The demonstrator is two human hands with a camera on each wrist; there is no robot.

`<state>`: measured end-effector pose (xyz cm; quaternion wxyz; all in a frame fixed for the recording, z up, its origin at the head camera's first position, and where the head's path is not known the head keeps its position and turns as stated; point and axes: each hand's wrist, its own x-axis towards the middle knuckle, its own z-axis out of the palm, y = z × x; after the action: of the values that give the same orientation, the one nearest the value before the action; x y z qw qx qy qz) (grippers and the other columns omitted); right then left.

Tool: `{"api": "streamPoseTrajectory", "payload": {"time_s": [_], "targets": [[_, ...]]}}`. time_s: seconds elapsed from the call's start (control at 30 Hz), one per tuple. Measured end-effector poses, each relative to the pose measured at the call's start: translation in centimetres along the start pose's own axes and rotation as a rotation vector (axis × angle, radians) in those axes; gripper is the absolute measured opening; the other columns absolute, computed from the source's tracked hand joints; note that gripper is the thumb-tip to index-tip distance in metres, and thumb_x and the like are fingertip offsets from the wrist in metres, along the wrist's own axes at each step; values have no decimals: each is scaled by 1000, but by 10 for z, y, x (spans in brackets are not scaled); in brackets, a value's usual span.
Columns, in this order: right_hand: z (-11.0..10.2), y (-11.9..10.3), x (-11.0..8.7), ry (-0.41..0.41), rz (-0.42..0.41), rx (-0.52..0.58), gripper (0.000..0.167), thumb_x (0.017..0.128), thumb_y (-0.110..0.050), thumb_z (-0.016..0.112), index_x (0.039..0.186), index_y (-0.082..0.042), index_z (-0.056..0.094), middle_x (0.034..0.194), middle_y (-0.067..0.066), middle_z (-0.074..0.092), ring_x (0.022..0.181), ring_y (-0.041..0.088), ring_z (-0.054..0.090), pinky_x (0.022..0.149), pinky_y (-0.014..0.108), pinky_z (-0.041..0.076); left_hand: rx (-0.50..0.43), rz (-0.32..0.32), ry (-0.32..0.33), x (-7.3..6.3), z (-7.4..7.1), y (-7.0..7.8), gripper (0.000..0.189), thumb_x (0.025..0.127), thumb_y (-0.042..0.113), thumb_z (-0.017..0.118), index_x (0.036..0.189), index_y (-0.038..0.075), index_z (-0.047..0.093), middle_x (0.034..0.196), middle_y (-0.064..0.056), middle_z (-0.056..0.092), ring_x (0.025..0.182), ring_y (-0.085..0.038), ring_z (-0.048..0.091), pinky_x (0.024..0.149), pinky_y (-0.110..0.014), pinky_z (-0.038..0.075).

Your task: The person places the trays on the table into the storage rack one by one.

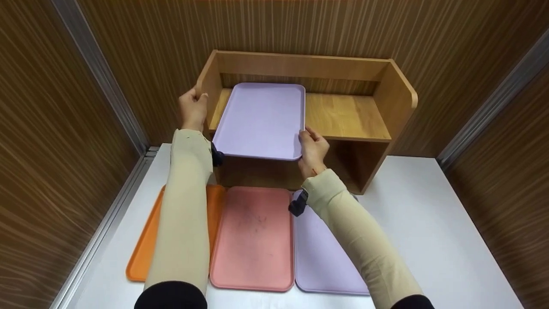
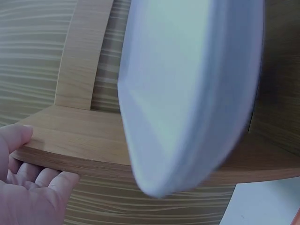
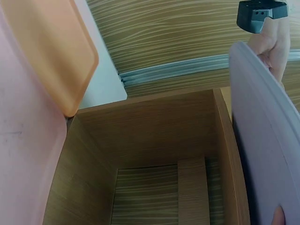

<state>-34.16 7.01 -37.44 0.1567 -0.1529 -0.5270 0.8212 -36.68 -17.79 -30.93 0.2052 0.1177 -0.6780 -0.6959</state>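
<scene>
A lilac tray [image 1: 262,120] lies over the left part of the upper board of a wooden shelf unit [image 1: 347,113], its near edge jutting past the board's front. My right hand [image 1: 314,149] pinches the tray's right rim close to the near corner, thumb on top. At the unit's left side panel [image 1: 209,73], my left hand [image 1: 193,110] grips the front edge. The left wrist view shows the thumb [image 2: 21,135] on one face of that panel and the fingers curled round the other. In the right wrist view, the tray's underside [image 3: 267,136] appears beside the board.
In front of the unit, an orange tray [image 1: 146,253], a pink tray [image 1: 253,240] and another lilac tray [image 1: 328,262] lie side by side on a white table [image 1: 429,240]. My forearms partly cover the outer two. Wood-patterned walls [image 1: 506,171] enclose the table.
</scene>
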Motion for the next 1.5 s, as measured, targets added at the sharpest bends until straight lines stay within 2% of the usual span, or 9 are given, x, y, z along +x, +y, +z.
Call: {"api": "streamPoseTrajectory", "payload": {"time_s": [0.27, 0.53, 0.73, 0.87, 1.0, 1.1, 1.2, 1.4, 1.5], "targets": [[10, 4, -3, -21, -12, 25, 32, 84, 7, 57, 116, 12, 60, 96, 16, 60, 83, 20, 57, 73, 24, 49, 8, -13, -12, -2, -2, 0, 34, 96, 2, 47, 128, 0, 56, 132, -13, 55, 117, -21, 50, 98, -28, 40], [14, 6, -3, -50, 12, -3, 32, 86, 5, 57, 117, 11, 60, 96, 15, 59, 85, 21, 57, 77, 27, 49, 4, 18, 4, -2, -2, -2, 33, 94, -1, 48, 125, -4, 58, 127, -18, 57, 110, -20, 53, 92, -26, 42], [11, 4, -3, -124, 44, -40, 35, 90, 1, 55, 124, 9, 56, 115, 20, 59, 97, 22, 56, 87, 29, 48, 6, -13, 4, -2, -1, -1, 33, 94, -1, 47, 125, -3, 57, 128, -17, 57, 112, -21, 53, 94, -27, 42], [7, 1, -2, -192, 112, -43, 36, 94, -7, 53, 128, 5, 54, 121, 20, 58, 91, 19, 59, 76, 26, 51, 8, 1, 10, 0, -2, -2, 33, 93, -3, 47, 124, -5, 58, 126, -19, 58, 110, -22, 54, 92, -25, 43], [4, -1, 0, -241, 162, 8, 32, 96, -9, 49, 123, 6, 58, 104, 14, 63, 75, 15, 59, 61, 25, 51, 23, 19, 19, 1, -2, -4, 33, 92, -3, 47, 122, -6, 59, 124, -20, 59, 105, -21, 55, 89, -25, 43], [3, -4, 1, -277, 168, 13, 27, 95, -7, 47, 112, 10, 60, 88, 9, 62, 71, 15, 58, 60, 25, 50, 45, 12, 17, 0, -3, -3, 33, 93, -1, 48, 124, -3, 59, 126, -17, 58, 108, -21, 54, 92, -27, 43], [1, -7, 1, -301, 192, -5, 25, 95, -9, 48, 107, 10, 58, 84, 8, 62, 72, 15, 57, 63, 25, 48, 64, -8, 8, -2, -6, -3, 34, 95, 3, 49, 128, 1, 57, 131, -13, 56, 115, -22, 53, 97, -29, 41], [-11, -10, 6, -339, 244, 41, 37, 97, -11, 44, 126, 10, 51, 125, 19, 56, 97, 21, 58, 76, 27, 48, 59, -15, 6, -2, -7, -3, 35, 94, 3, 50, 128, 2, 57, 131, -13, 56, 117, -23, 53, 98, -30, 42], [-20, -10, 8, -350, 236, 35, 40, 99, -12, 40, 132, 10, 47, 136, 21, 49, 101, 20, 57, 79, 26, 48, 56, 0, 8, -1, -7, -3, 34, 94, 1, 49, 127, 0, 58, 129, -15, 57, 115, -24, 54, 96, -30, 43]]}}
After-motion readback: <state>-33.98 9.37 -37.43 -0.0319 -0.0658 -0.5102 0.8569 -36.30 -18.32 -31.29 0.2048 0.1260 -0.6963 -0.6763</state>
